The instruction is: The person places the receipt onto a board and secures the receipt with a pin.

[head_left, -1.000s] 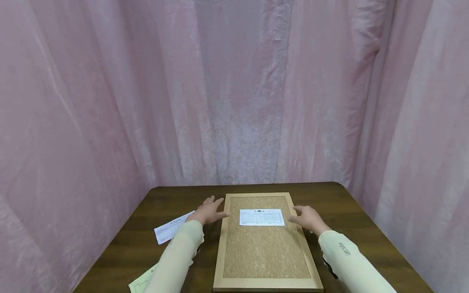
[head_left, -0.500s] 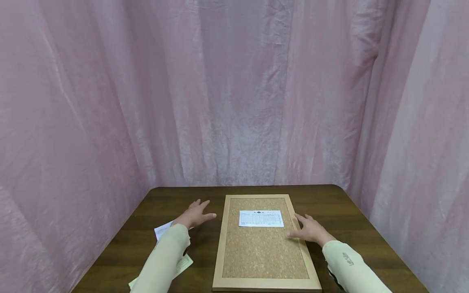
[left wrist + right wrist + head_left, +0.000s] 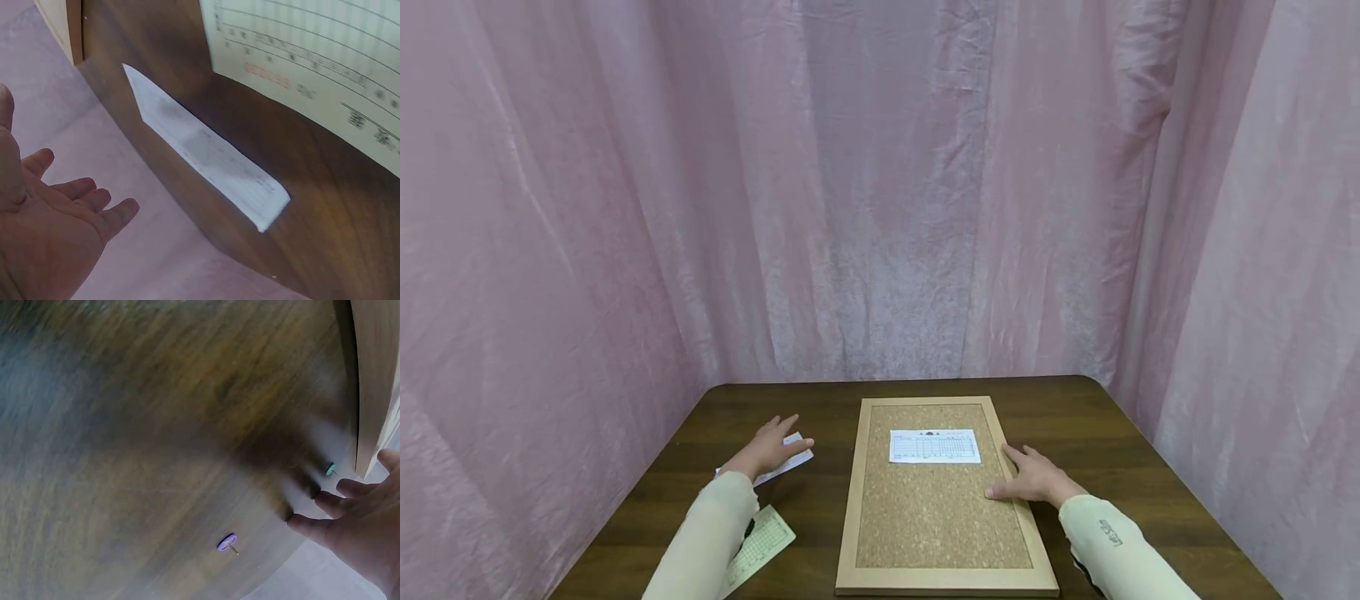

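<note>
the left hand [image 3: 769, 447] lies flat, fingers spread, over a thin white slip [image 3: 790, 463] on the dark wood-grain counter [image 3: 820, 508]. the right hand [image 3: 1033, 477], fingers relaxed and apart, rests on the pale wooden frame of a rectangular cork board [image 3: 936, 508]. the board's long axis runs away from the person; a printed sheet [image 3: 935, 447] lies crosswise near its far end.

Pink drapes, dark wood, pale paper

The bench [image 3: 1097, 433] is dark brown with wood grain; the cork board [image 3: 936, 517] is speckled tan in a light wooden frame, bearing a white slip [image 3: 935, 447] with blue ruled lines. One pushpin [image 3: 226, 542] is purple, another [image 3: 330, 469] teal; the curtain [image 3: 880, 183] is pink.
</note>
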`<state>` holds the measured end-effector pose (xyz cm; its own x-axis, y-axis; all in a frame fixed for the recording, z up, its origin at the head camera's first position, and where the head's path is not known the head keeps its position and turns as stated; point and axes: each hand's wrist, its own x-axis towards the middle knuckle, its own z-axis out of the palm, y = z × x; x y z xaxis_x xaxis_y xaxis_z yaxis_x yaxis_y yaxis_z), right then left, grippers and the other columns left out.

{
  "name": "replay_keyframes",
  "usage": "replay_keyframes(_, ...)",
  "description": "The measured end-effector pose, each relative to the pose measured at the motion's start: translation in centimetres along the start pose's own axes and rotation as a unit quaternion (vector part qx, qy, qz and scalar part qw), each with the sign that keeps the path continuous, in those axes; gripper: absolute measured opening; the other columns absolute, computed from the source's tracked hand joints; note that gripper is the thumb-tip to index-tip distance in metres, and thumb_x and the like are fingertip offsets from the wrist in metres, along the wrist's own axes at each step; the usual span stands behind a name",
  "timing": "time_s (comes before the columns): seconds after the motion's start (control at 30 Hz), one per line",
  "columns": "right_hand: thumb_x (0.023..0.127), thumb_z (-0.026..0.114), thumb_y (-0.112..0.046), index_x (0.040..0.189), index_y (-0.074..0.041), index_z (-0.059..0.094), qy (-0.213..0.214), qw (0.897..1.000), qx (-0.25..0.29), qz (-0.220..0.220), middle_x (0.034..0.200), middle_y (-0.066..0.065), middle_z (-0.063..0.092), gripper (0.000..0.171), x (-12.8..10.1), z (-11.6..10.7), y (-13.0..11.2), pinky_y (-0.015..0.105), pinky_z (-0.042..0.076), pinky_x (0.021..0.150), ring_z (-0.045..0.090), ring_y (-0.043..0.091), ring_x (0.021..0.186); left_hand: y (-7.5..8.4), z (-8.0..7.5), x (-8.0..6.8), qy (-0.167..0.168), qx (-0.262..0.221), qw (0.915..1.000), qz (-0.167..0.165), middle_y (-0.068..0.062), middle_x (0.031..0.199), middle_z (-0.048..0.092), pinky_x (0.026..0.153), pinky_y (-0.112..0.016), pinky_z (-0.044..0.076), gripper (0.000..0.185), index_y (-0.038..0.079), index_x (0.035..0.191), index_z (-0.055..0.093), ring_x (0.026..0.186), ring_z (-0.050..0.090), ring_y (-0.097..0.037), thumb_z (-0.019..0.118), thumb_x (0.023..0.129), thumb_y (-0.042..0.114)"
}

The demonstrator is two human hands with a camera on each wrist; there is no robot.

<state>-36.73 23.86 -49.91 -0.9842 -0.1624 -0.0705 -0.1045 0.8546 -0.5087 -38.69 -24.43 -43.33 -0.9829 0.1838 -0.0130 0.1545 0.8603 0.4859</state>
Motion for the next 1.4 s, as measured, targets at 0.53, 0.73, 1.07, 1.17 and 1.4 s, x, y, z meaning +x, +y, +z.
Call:
replay_keyframes(0.53, 0.073, 0.080, -0.062, 0.152, 0.000, 0.034, -0.013, 1.000, -0.005, 0.010, 0.146, 0.041, 0.030, 0.111, 0.3, 0.0, -0.1, 0.071, 0.030, 0.101, 0.028, 0.059, 0.134, -5.0, -1.2, -1.7, 0.023, -0.029, 0.9988, -0.031, -0.039, 0.154, 0.015, 0.109, -0.070, 0.018, 0.086, -0.003, 0.155, 0.024, 0.142, 0.012, -0.055, 0.053, 0.099, 0.055)
replay_keyframes(0.73, 0.072, 0.079, -0.065, 0.153, -0.002, 0.033, -0.019, 1.000, -0.007, 0.018, 0.148, 0.041, 0.027, 0.112, 0.3, 0.0, 0.0, 0.073, 0.028, 0.100, 0.025, 0.059, 0.136, -6.9, -2.1, -2.3, 0.026, -0.044, 0.9976, -0.046, -0.039, 0.154, 0.017, 0.109, -0.068, 0.020, 0.086, -0.007, 0.154, 0.020, 0.141, 0.015, -0.056, 0.054, 0.100, 0.051)
replay_keyframes(1.07, 0.073, 0.078, -0.065, 0.154, -0.003, 0.033, -0.022, 1.000, -0.003, 0.019, 0.148, 0.040, 0.028, 0.112, 0.3, 0.3, 0.3, 0.073, 0.028, 0.100, 0.026, 0.059, 0.136, -10.2, -3.3, -3.7, 0.050, -0.029, 0.9949, -0.083, -0.044, 0.149, 0.019, 0.106, -0.070, 0.023, 0.092, -0.012, 0.152, 0.019, 0.137, 0.017, -0.061, 0.057, 0.098, 0.051)
replay_keyframes(1.17, 0.073, 0.078, -0.065, 0.154, -0.003, 0.033, -0.023, 1.000, -0.002, 0.019, 0.148, 0.040, 0.028, 0.111, 0.3, 0.4, 0.3, 0.073, 0.028, 0.100, 0.026, 0.059, 0.136, -10.7, -3.4, -4.0, 0.055, -0.025, 0.9944, -0.086, -0.045, 0.148, 0.021, 0.105, -0.070, 0.025, 0.093, -0.014, 0.151, 0.019, 0.135, 0.020, -0.062, 0.057, 0.097, 0.052)
replay_keyframes(1.4, 0.073, 0.078, -0.064, 0.154, -0.003, 0.032, -0.022, 0.999, -0.008, 0.022, 0.148, 0.041, 0.027, 0.112, 0.1, 0.2, 0.1, 0.074, 0.027, 0.100, 0.026, 0.059, 0.136, -11.1, -3.7, -3.8, 0.058, -0.030, 0.9923, -0.105, -0.043, 0.149, 0.022, 0.107, -0.069, 0.025, 0.095, -0.013, 0.151, 0.019, 0.136, 0.021, -0.061, 0.059, 0.096, 0.053)
